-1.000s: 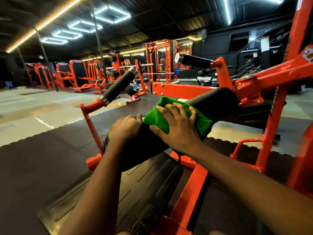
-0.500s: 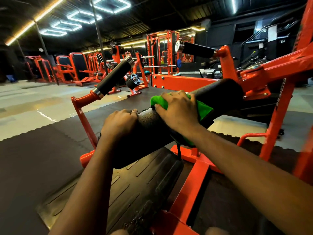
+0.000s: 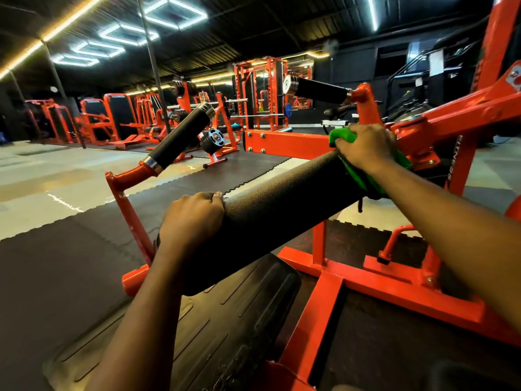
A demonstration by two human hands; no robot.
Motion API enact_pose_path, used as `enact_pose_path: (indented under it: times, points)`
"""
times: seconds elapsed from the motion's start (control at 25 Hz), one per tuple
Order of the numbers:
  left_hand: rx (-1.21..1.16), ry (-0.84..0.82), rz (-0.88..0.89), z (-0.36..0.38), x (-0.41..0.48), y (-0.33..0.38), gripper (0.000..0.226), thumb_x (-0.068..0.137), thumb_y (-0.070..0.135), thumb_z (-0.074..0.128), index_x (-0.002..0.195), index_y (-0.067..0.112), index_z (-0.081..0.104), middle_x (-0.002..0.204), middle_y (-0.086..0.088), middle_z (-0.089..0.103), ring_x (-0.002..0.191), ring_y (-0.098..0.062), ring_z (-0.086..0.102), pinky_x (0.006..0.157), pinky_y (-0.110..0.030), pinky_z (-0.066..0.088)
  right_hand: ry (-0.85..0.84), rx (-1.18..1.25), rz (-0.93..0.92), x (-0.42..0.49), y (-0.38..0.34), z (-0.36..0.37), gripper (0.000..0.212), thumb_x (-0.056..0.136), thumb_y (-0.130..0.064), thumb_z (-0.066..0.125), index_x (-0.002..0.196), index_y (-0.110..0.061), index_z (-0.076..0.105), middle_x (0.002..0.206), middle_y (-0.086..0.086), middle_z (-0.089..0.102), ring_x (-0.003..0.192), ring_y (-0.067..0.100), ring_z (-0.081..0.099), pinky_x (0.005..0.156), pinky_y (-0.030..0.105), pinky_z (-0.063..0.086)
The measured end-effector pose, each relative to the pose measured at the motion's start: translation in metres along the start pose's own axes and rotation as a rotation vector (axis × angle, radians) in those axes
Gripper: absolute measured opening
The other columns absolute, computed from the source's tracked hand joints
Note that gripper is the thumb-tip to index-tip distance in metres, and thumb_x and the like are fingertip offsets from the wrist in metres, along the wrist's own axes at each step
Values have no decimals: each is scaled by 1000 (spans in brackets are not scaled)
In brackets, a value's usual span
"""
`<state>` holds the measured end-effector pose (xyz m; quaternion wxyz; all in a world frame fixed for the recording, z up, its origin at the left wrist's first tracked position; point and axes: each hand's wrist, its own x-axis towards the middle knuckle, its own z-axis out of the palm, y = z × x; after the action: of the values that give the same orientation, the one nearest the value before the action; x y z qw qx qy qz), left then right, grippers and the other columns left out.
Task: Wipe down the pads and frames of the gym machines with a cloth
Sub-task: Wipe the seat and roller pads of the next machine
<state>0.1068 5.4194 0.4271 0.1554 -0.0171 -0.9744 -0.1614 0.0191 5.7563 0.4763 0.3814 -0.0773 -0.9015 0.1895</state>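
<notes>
A long black roller pad (image 3: 282, 210) lies across an orange machine frame (image 3: 375, 280), sloping up to the right. My left hand (image 3: 194, 218) grips the pad's near left end, fingers curled over its top. My right hand (image 3: 366, 146) presses a green cloth (image 3: 363, 170) against the pad's far right end, fingers curled over the cloth. The cloth wraps down the pad's side below my wrist.
Two black-gripped orange handles (image 3: 180, 136) (image 3: 318, 90) stick up beyond the pad. A ribbed black footplate (image 3: 214, 328) lies below it. Orange uprights (image 3: 496, 43) rise at the right. Racks and other orange machines (image 3: 259, 91) stand across the dark mat floor behind.
My right hand has slid the green cloth along the pad from near my left hand to its far right end. My left hand has kept its grip on the near end.
</notes>
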Motion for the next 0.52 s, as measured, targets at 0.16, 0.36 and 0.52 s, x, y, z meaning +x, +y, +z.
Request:
enact_pose_path:
  times: [0.16,0.36,0.52]
  points:
    - [2,23,-8,1,1,4,39,101,43,27,101,26,63,112,-11,66,91,-29,57,84,-42,49,-27,11,-26,-12,-11,7,46,95,-51,57,130,-22,64,125,15,67,119,33,57,106,42,33]
    - [8,-28,-31,-3,5,6,36,97,43,27,93,27,59,106,-6,63,90,-26,55,82,-41,47,-110,36,-291,-91,-91,15,41,97,-58,49,119,-27,66,118,9,70,113,29,59,109,43,35]
    - [55,-36,-13,-3,5,2,34,103,39,29,99,28,61,106,-6,63,87,-22,53,76,-37,43,-19,91,-381,-120,-105,23,47,89,-61,55,119,-28,68,118,3,71,114,26,62,113,45,34]
